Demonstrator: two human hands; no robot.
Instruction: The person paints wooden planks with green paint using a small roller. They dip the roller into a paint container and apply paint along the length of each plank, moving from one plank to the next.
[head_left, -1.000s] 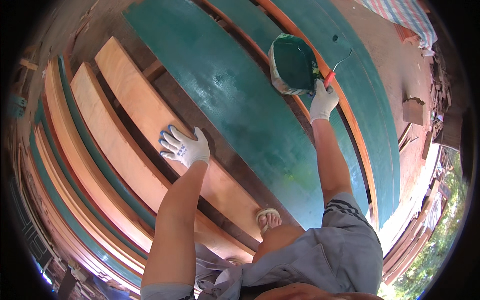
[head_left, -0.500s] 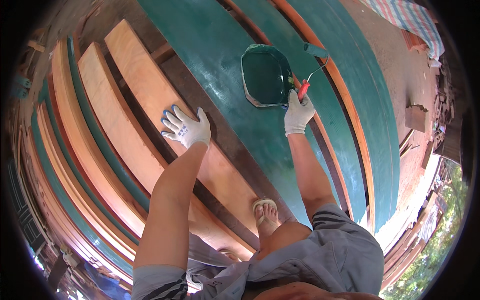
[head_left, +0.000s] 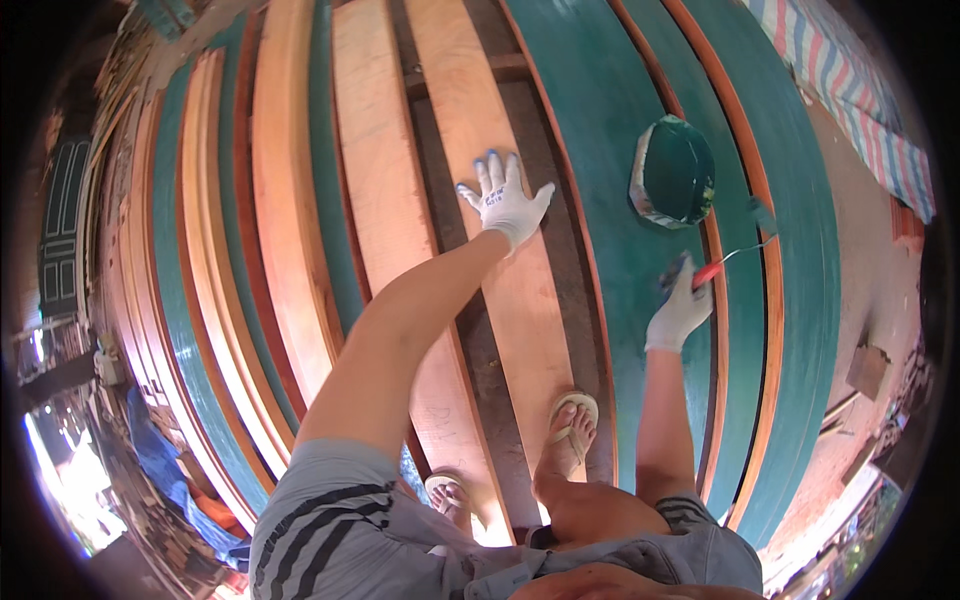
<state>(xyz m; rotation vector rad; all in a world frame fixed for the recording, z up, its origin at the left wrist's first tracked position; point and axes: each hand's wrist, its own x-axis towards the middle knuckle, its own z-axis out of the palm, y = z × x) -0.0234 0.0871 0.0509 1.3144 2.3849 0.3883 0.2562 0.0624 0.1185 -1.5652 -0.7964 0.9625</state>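
Observation:
My left hand [head_left: 505, 208], in a white glove with blue fingertips, lies flat with spread fingers on a bare wooden board [head_left: 530, 310]. Closed around the red handle of a paint roller [head_left: 708, 273] is my right hand [head_left: 680, 315], gloved in white with dark stains. The roller's thin wire bends up to a green-coated sleeve on the far right. Just beyond the right hand, a cut-down paint tub [head_left: 642, 185] with dark green paint inside rests on a wide green board [head_left: 580, 130]. The hand and tub appear apart.
More bare boards [head_left: 375, 150] and green boards [head_left: 170, 250] run lengthwise on the left, with dark gaps between. Other green boards [head_left: 800, 300] with orange-brown edges lie on the right. Striped sheeting [head_left: 850, 110] is at the far right. My sandalled feet [head_left: 570, 440] stand among the boards.
The view has turned, shifting the boards and tub rightward. My right hand has come away from the tub's side toward me, still gripping the roller. My left hand stays spread on the bare board.

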